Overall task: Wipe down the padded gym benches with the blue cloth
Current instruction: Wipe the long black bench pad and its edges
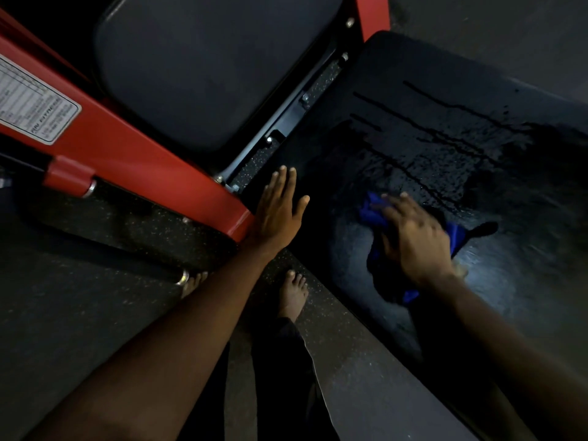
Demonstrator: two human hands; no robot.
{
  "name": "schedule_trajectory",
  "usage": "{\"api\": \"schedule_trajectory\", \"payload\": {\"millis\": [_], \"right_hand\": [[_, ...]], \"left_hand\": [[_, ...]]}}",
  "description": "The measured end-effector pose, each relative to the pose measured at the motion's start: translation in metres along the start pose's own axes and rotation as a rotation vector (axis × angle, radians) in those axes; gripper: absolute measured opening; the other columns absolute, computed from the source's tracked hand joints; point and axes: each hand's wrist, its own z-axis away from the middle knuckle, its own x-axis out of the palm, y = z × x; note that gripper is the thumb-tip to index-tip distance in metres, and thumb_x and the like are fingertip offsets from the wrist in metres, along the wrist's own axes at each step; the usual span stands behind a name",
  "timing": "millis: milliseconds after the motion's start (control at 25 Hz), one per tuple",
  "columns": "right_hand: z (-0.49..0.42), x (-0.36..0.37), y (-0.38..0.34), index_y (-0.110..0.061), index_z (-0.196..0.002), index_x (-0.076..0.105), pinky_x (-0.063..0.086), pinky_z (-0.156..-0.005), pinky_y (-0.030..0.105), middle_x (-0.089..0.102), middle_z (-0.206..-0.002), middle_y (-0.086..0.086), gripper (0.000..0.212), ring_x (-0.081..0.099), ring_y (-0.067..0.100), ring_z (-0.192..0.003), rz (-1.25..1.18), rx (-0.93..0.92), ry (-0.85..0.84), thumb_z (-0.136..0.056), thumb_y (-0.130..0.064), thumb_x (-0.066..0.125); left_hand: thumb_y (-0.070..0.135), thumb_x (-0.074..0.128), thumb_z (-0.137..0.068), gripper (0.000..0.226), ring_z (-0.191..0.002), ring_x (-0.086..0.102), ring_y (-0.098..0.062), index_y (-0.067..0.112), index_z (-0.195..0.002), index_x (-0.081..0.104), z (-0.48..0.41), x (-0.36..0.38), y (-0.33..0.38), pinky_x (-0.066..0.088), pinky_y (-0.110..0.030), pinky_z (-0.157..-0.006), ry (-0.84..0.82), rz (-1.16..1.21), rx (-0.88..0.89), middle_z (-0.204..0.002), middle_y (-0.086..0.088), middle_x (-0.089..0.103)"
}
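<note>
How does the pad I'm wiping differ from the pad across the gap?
The near pad is wet, streaked with drip lines and droplets; the far pad looks dry and matte. The near pad bears the blue cloth under the right hand and the left hand at its edge; the far pad carries nothing. Both are dark, round-cornered.

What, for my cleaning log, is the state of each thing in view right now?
wet bench pad: dark liquid streaks and droplets, not yet wiped dry.
blue cloth: bunched, pressed onto that pad under the right hand.
right hand: fingers extended over the cloth, motion-blurred.
left hand: flat, fingers straight, resting on the pad's edge beside the red frame.
second bench pad: matte, no streaks visible.
</note>
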Motion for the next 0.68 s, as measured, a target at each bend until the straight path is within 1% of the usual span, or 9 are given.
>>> {"api": "schedule_trajectory", "payload": {"millis": [120, 200, 240, 360, 400, 440, 480, 560, 680], "right_hand": [[-0.046, -0.01, 0.01, -0.022, -0.132, 0.064, 0.043, -0.109, 0.044, 0.056, -0.145, 0.002, 0.038, 0.043, 0.03, -0.142, -0.076, 0.144, 0.102, -0.094, -0.026, 0.062], [-0.044, -0.004, -0.007, -0.021, -0.132, 0.063, 0.042, -0.109, 0.041, 0.056, -0.145, 0.003, 0.041, 0.043, 0.03, -0.142, -0.086, 0.189, 0.112, -0.092, -0.027, 0.062], [-0.031, 0.002, -0.02, -0.02, -0.134, 0.061, 0.042, -0.109, 0.04, 0.055, -0.146, 0.003, 0.043, 0.042, 0.03, -0.142, -0.079, 0.161, 0.086, -0.092, -0.027, 0.062], [0.014, 0.012, -0.036, -0.025, -0.139, 0.058, 0.044, -0.109, 0.041, 0.05, -0.151, -0.002, 0.045, 0.04, 0.027, -0.145, -0.013, -0.1, -0.05, -0.095, -0.033, 0.055], [0.014, 0.009, -0.029, -0.028, -0.139, 0.058, 0.044, -0.109, 0.041, 0.049, -0.152, -0.004, 0.044, 0.039, 0.026, -0.145, -0.001, -0.149, -0.079, -0.095, -0.033, 0.054], [0.005, 0.004, -0.019, -0.028, -0.139, 0.058, 0.043, -0.109, 0.042, 0.049, -0.152, -0.004, 0.044, 0.039, 0.026, -0.146, 0.0, -0.148, -0.074, -0.095, -0.031, 0.056], [-0.008, 0.0, -0.01, -0.026, -0.139, 0.058, 0.041, -0.11, 0.042, 0.049, -0.152, -0.002, 0.045, 0.038, 0.027, -0.146, -0.004, -0.097, -0.053, -0.095, -0.028, 0.058], [-0.041, -0.009, 0.005, -0.023, -0.138, 0.059, 0.039, -0.111, 0.043, 0.051, -0.15, 0.002, 0.045, 0.038, 0.029, -0.145, -0.025, 0.073, 0.03, -0.093, -0.023, 0.061], [-0.073, -0.01, -0.008, -0.021, -0.136, 0.06, 0.038, -0.112, 0.039, 0.052, -0.149, 0.002, 0.044, 0.038, 0.029, -0.145, -0.091, 0.236, 0.117, -0.093, -0.026, 0.061]], "left_hand": [[0.053, 0.032, -0.105, 0.073, -0.155, -0.004, -0.023, 0.016, -0.161, 0.005, 0.0, 0.002, 0.0, 0.0, -0.041, -0.126, -0.036, -0.012, -0.028, -0.169, -0.008, -0.001], [0.058, 0.031, -0.102, 0.079, -0.155, -0.009, -0.022, 0.016, -0.161, -0.002, -0.002, 0.001, 0.0, -0.005, -0.039, -0.124, -0.071, -0.034, -0.035, -0.169, -0.008, -0.008], [0.06, 0.03, -0.101, 0.082, -0.155, -0.011, -0.022, 0.016, -0.16, -0.005, -0.002, 0.001, 0.001, -0.006, -0.039, -0.124, -0.088, -0.053, -0.036, -0.168, -0.007, -0.01], [0.063, 0.03, -0.099, 0.086, -0.154, -0.013, -0.022, 0.015, -0.16, -0.009, -0.002, 0.0, 0.001, -0.006, -0.04, -0.124, -0.127, -0.079, -0.046, -0.167, -0.007, -0.015], [0.063, 0.03, -0.099, 0.087, -0.154, -0.014, -0.022, 0.016, -0.16, -0.01, -0.002, -0.001, 0.001, -0.007, -0.04, -0.124, -0.133, -0.079, -0.048, -0.167, -0.007, -0.016], [0.063, 0.03, -0.099, 0.087, -0.154, -0.014, -0.021, 0.016, -0.16, -0.01, -0.002, -0.002, 0.0, -0.007, -0.04, -0.124, -0.14, -0.078, -0.05, -0.167, -0.007, -0.016], [0.063, 0.03, -0.099, 0.087, -0.154, -0.015, -0.021, 0.016, -0.159, -0.011, -0.003, -0.002, 0.0, -0.008, -0.039, -0.123, -0.15, -0.075, -0.053, -0.167, -0.007, -0.017], [0.063, 0.03, -0.099, 0.087, -0.154, -0.016, -0.021, 0.016, -0.159, -0.012, -0.004, -0.002, 0.001, -0.009, -0.038, -0.122, -0.158, -0.077, -0.052, -0.167, -0.007, -0.018], [0.065, 0.029, -0.097, 0.089, -0.154, -0.015, -0.021, 0.016, -0.159, -0.01, -0.004, 0.0, -0.001, -0.009, -0.038, -0.122, -0.136, -0.08, -0.04, -0.167, -0.007, -0.016]]}}
